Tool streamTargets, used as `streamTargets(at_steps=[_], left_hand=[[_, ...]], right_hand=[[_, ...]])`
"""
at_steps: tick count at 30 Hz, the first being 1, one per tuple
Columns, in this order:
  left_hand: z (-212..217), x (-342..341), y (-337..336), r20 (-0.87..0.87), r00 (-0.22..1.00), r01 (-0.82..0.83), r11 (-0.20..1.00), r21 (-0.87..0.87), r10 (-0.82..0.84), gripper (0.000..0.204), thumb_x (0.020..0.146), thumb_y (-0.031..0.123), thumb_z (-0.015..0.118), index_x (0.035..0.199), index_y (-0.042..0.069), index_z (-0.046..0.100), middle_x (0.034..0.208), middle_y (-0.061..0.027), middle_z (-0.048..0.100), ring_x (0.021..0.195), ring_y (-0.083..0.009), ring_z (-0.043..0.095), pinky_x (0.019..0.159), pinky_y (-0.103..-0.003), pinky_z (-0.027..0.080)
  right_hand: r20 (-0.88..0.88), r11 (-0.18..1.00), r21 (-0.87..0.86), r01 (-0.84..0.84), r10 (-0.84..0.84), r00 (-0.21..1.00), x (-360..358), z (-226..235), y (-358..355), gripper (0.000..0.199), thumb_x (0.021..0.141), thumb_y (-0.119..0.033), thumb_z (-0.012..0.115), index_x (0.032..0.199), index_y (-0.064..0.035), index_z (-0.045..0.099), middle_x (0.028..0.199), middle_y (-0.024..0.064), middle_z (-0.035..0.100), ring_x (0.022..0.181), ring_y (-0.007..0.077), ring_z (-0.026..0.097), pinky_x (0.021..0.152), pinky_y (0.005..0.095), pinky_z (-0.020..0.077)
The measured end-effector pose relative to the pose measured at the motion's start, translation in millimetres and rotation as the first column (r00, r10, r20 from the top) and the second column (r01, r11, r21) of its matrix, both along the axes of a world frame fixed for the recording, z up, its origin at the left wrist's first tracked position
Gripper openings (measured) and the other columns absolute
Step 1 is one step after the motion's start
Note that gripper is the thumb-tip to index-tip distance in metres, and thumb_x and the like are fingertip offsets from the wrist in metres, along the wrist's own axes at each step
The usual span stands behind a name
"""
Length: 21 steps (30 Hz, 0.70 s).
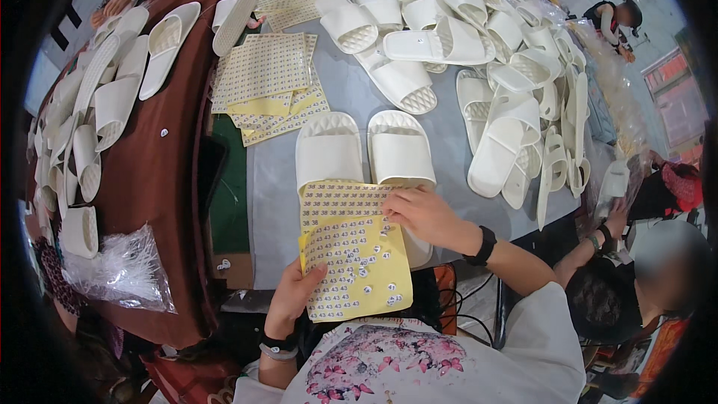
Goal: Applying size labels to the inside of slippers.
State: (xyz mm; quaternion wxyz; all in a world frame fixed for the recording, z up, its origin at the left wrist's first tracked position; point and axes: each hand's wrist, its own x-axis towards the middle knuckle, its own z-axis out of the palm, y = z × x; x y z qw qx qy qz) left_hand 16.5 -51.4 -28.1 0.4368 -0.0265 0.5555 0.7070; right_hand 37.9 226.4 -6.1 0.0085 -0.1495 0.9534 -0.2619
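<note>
My left hand [293,293] grips the lower left edge of a yellow sticker sheet [359,269] covered with small round white labels. A second sheet of the same kind lies under it. My right hand [423,214] pinches at a label near the sheet's top right corner. Just beyond the sheets a pair of white slippers [363,148] lies side by side on the grey table [273,202], toes away from me, heels covered by the sheets.
A large heap of white slippers [486,45] fills the table's far right. More yellow sticker sheets [263,78] lie at centre left. More slippers [97,105] sit on the brown table at left. A crumpled plastic bag [123,269] lies lower left. Other people work around the edges.
</note>
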Motion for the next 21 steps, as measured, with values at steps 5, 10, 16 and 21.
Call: streamTargets(at_steps=[5, 10, 16, 21], left_hand=[[1.1, -1.2, 2.7, 0.010, 1.000, 0.011, 0.999, -0.035, -0.011, 0.028, 0.088, 0.011, 0.052, 0.112, -0.004, 0.049, 0.099, -0.0076, 0.060, 0.084, -0.0102, 0.056, 0.073, -0.024, 0.047], [2.0, -0.1, 2.0, 0.012, 1.000, -0.001, 1.000, -0.029, 0.001, 0.028, 0.088, 0.011, 0.052, 0.111, -0.004, 0.050, 0.099, -0.0079, 0.060, 0.083, -0.0102, 0.056, 0.073, -0.024, 0.047], [0.9, 0.8, 3.0, 0.002, 1.000, -0.011, 0.999, -0.033, 0.011, 0.028, 0.088, 0.011, 0.052, 0.112, -0.004, 0.049, 0.099, -0.0086, 0.060, 0.082, -0.0104, 0.057, 0.072, -0.024, 0.047], [-0.7, 1.1, 1.1, 0.001, 1.000, -0.006, 0.999, -0.040, 0.006, 0.029, 0.088, 0.011, 0.052, 0.112, -0.005, 0.048, 0.099, -0.0086, 0.060, 0.082, -0.0106, 0.057, 0.071, -0.024, 0.048]], right_hand=[[-0.053, 0.999, 0.046, -0.018, 0.020, 0.998, -1.2, -4.0, 0.2, 0.009, 0.083, -0.018, 0.052, 0.089, -0.0118, 0.054, 0.087, 0.0020, 0.053, 0.085, 0.0199, 0.055, 0.073, 0.0356, 0.0381], [-0.061, 0.980, 0.192, -0.051, 0.064, 0.996, -5.5, -0.8, -4.1, 0.011, 0.082, -0.020, 0.052, 0.086, -0.0097, 0.053, 0.085, 0.0037, 0.052, 0.078, 0.0197, 0.056, 0.071, 0.0341, 0.0386], [0.059, 0.962, 0.263, -0.078, 0.065, 0.996, -8.3, -0.5, -8.9, 0.009, 0.083, -0.014, 0.049, 0.088, -0.0066, 0.051, 0.092, 0.0070, 0.051, 0.085, 0.0219, 0.053, 0.073, 0.0349, 0.0396], [-0.093, 0.961, 0.273, -0.044, 0.072, 0.993, -1.1, -4.1, -11.7, 0.009, 0.079, -0.008, 0.051, 0.087, -0.0040, 0.049, 0.093, 0.0091, 0.051, 0.086, 0.0222, 0.054, 0.074, 0.0342, 0.0388]])
